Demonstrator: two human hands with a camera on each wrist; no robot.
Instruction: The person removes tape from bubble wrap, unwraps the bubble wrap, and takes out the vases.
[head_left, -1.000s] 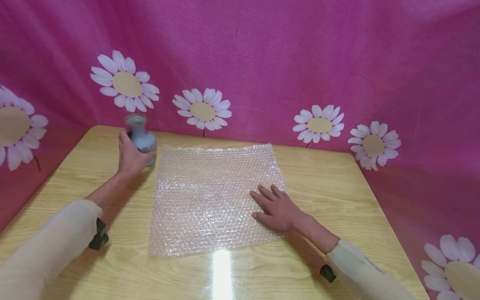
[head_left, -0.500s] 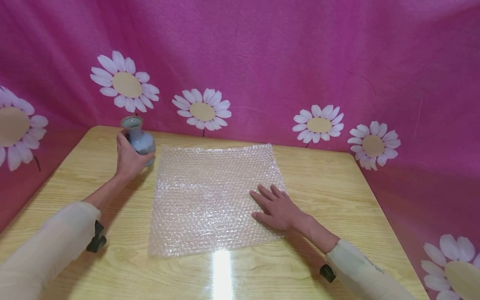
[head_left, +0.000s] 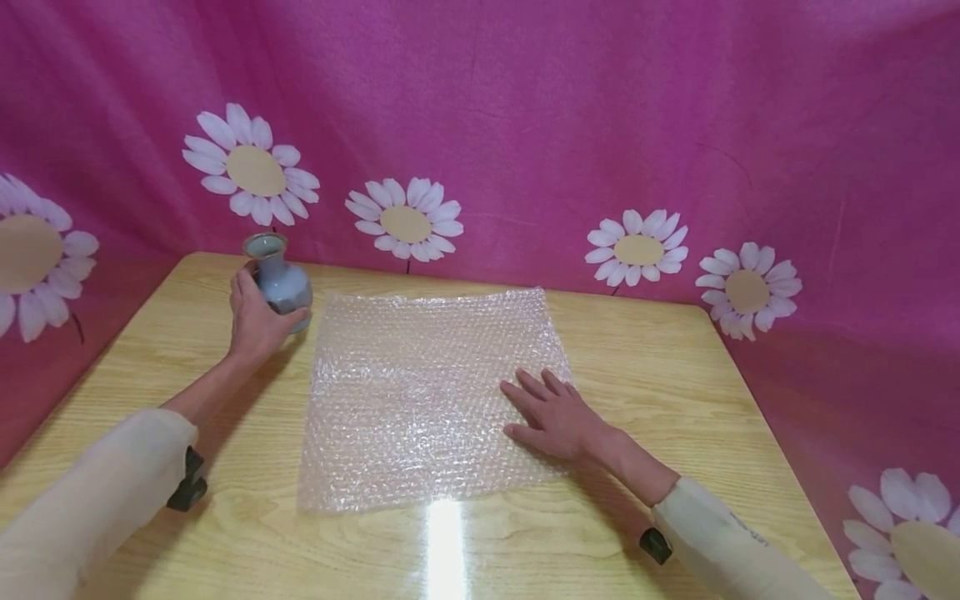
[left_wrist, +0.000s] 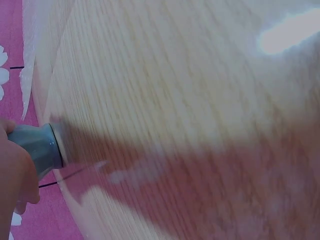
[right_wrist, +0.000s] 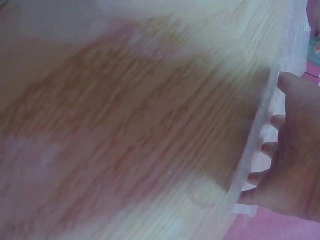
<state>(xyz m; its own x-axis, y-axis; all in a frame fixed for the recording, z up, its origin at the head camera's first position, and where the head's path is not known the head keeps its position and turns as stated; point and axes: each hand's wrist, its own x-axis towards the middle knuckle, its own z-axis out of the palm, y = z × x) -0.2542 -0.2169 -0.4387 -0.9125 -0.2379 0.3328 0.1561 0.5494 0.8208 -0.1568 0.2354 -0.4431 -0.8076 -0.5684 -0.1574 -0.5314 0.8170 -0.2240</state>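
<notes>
At the table's back left, my left hand [head_left: 258, 321] grips a grey-blue vase [head_left: 285, 286] around its body, thumb on the near side. The vase's flared brown-edged mouth tips slightly toward me; its far side is hidden by the fingers. In the left wrist view the base of the vase [left_wrist: 42, 147] shows close over the wood. A sheet of clear bubble wrap [head_left: 420, 400] lies flat in the middle. My right hand [head_left: 555, 417] rests on its right edge with fingers spread; the right wrist view shows these fingertips [right_wrist: 268, 149] down on the wrap.
The light wooden table [head_left: 675, 400] has rounded back corners, and bare wood surrounds the wrap. Behind and beside it hangs a magenta cloth [head_left: 510, 125] printed with white daisies. A bright light reflection [head_left: 446, 550] falls on the near part of the table.
Over the last second the vase has tilted a little, its mouth shifting left and toward me in my left hand. The left forearm has moved slightly left. My right hand and the wrap stay put.
</notes>
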